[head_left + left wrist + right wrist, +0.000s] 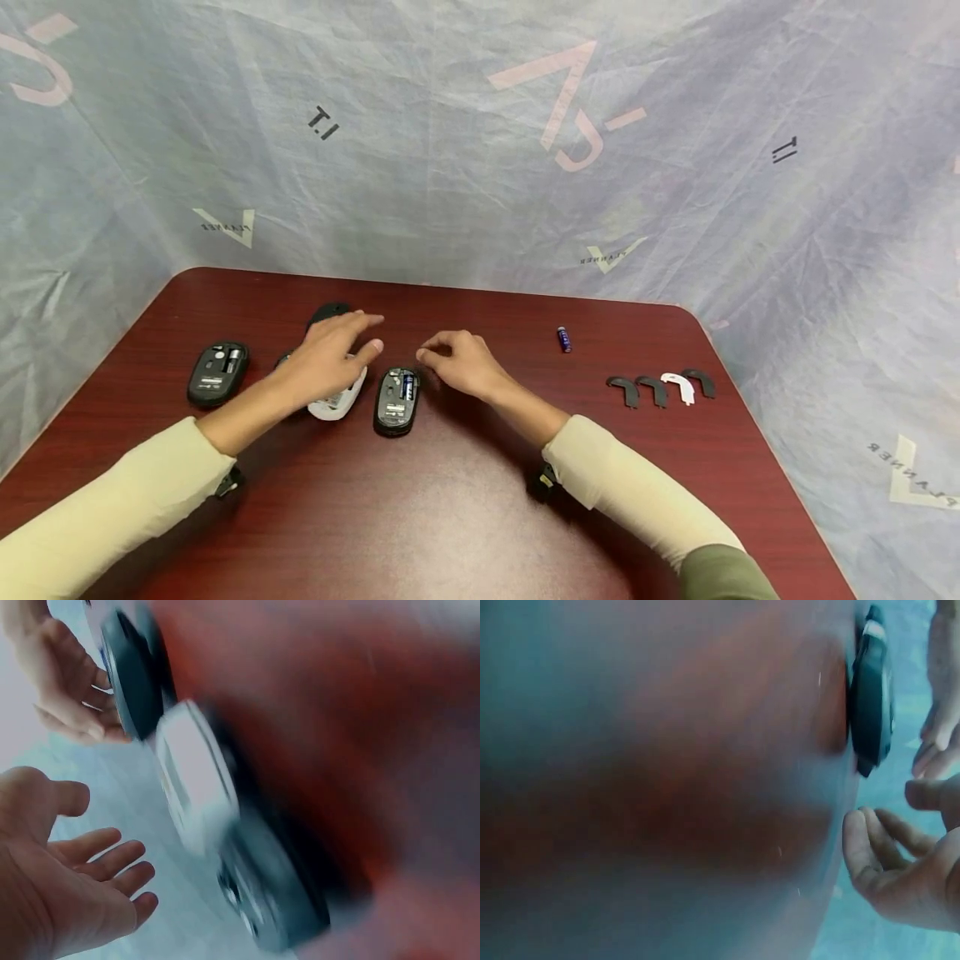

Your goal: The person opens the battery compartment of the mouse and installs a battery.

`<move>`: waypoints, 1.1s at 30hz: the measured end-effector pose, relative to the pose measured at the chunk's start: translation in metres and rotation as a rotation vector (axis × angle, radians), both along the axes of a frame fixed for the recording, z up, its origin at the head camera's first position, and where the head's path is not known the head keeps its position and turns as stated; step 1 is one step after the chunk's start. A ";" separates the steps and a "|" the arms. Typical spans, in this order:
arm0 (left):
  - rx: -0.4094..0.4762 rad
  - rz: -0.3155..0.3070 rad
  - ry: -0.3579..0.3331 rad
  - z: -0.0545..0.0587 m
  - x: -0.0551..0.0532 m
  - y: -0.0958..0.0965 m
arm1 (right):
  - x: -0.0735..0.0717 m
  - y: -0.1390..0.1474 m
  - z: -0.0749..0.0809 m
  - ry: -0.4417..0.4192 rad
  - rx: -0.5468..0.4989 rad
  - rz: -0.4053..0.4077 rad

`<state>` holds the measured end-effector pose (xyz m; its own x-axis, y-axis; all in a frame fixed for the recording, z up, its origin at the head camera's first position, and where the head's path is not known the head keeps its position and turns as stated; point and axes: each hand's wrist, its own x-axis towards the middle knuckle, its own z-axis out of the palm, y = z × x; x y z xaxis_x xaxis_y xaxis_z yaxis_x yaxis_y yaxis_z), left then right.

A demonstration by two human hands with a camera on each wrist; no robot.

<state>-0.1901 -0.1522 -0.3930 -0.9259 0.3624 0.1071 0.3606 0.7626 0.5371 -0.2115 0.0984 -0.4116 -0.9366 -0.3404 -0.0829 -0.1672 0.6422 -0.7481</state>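
Observation:
My left hand (326,354) hovers over a white computer mouse (339,403), fingers stretched out and holding nothing. It partly hides that mouse and a dark mouse (327,312) behind it. A black mouse (393,410) lies underside up between my hands, its compartment uncovered and a blue battery (408,387) inside. Just right of this mouse is my right hand (465,364), its fingers loosely bent with nothing between them. In the right wrist view, a gap separates the right thumb from the fingers (862,847). The left wrist view is blurred but shows the left palm (67,892) bare.
Another black mouse (217,375) lies upturned on the left, its compartment uncovered. A loose blue battery (564,340) rests at the back right of the dark red table (450,517). Several curved covers stand in a row farther right, including a white one (678,387).

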 end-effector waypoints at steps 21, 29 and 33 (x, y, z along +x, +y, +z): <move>-0.340 -0.051 -0.197 0.003 -0.042 -0.076 | -0.062 -0.086 0.011 0.045 0.458 0.618; -0.339 -0.047 -0.233 0.002 -0.042 -0.084 | -0.061 -0.105 0.017 0.035 0.549 0.629; -0.319 -0.051 -0.256 0.002 -0.041 -0.088 | -0.061 -0.111 0.018 0.004 0.582 0.634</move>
<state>-0.2307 -0.2398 -0.3906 -0.8879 0.3864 -0.2499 0.2878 0.8900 0.3537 -0.2727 -0.0126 -0.3934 -0.5847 -0.7035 -0.4039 -0.6257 0.7080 -0.3274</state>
